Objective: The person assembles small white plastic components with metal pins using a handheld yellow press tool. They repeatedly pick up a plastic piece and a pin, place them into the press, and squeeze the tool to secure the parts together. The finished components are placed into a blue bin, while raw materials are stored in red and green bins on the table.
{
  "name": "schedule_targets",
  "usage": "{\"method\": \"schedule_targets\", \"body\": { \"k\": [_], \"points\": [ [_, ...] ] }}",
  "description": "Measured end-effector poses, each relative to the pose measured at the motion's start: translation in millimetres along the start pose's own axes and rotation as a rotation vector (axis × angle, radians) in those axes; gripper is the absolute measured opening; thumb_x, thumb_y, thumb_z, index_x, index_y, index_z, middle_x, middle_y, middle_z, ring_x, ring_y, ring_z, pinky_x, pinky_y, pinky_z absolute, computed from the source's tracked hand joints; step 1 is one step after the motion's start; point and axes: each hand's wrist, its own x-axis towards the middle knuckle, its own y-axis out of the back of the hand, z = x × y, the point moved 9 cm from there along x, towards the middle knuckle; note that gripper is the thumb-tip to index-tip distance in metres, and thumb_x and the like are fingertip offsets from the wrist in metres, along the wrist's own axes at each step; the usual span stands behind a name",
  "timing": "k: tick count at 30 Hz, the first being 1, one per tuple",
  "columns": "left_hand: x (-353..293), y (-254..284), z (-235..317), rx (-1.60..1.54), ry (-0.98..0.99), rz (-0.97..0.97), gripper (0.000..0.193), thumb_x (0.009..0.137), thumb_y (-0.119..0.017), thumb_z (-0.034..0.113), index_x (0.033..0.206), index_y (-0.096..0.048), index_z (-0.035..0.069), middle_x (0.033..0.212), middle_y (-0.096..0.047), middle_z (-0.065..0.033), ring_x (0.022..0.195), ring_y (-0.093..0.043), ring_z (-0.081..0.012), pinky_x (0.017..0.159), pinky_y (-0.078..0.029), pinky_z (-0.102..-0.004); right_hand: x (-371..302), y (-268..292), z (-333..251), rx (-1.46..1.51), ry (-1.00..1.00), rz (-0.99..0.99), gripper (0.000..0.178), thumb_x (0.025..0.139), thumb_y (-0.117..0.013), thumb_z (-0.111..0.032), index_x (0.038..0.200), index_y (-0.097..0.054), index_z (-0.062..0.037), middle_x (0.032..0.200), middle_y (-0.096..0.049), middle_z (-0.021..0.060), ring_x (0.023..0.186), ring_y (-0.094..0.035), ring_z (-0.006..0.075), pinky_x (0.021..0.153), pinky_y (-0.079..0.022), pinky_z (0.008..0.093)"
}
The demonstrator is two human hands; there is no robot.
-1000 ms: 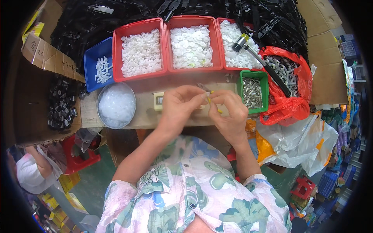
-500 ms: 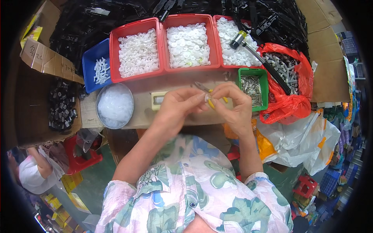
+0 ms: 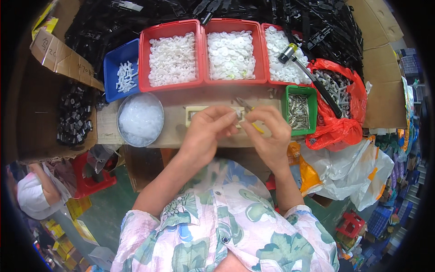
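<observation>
Over the middle of the bench, my left hand is closed, pinching a small white plastic part between thumb and index finger. My right hand sits just right of it, thumb and forefinger drawn together close to that part. Whatever is between those right fingertips is too small to make out. Behind the hands lies a pair of pliers with yellow handles, partly covered by the right fingers. A cream-coloured rectangular block rests on the bench under both hands, mostly hidden by the left one.
Red bins of white plastic pieces line the back, beside a blue bin. A round bowl stands left. Rightward are a green bin of metal pins, a red bag of grey parts and a hammer. Black parts pile behind.
My fingertips have come slightly apart, the right hand shifting a little away from the left. The view has shifted, so the bench items sit further right in it.
</observation>
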Motion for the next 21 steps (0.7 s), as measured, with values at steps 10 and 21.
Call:
{"method": "schedule_targets", "body": {
  "k": [10, 21],
  "points": [
    [-25.3, 16.8, 5.7, 0.187, -0.101, 0.141, 0.017, 0.096, -0.069, 0.012, 0.108, -0.068, 0.001, 0.088, -0.069, -0.0044, 0.071, -0.066, -0.012, 0.06, -0.05, -0.0222, 2.6, -31.5, 0.0, -0.041, 0.113, -0.101, 0.013, 0.082, -0.071, -0.001, 0.092, -0.065, -0.0044, 0.091, -0.064, 0.0079, 0.082, -0.064, 0.0277, 0.071, -0.044, 0.0388],
    [-72.7, 0.7, 43.1, 1.572, -0.948, 0.187, 0.03, 0.083, -0.078, 0.007, 0.112, -0.072, 0.004, 0.067, -0.059, -0.0075, 0.058, -0.058, -0.0195, 0.053, -0.044, -0.0341, 3.8, -77.0, 13.3, -0.076, 0.165, -0.274, 0.009, 0.083, -0.069, -0.005, 0.089, -0.063, -0.0037, 0.1, -0.061, 0.0071, 0.099, -0.059, 0.0275, 0.086, -0.043, 0.0414]
  ]
}}
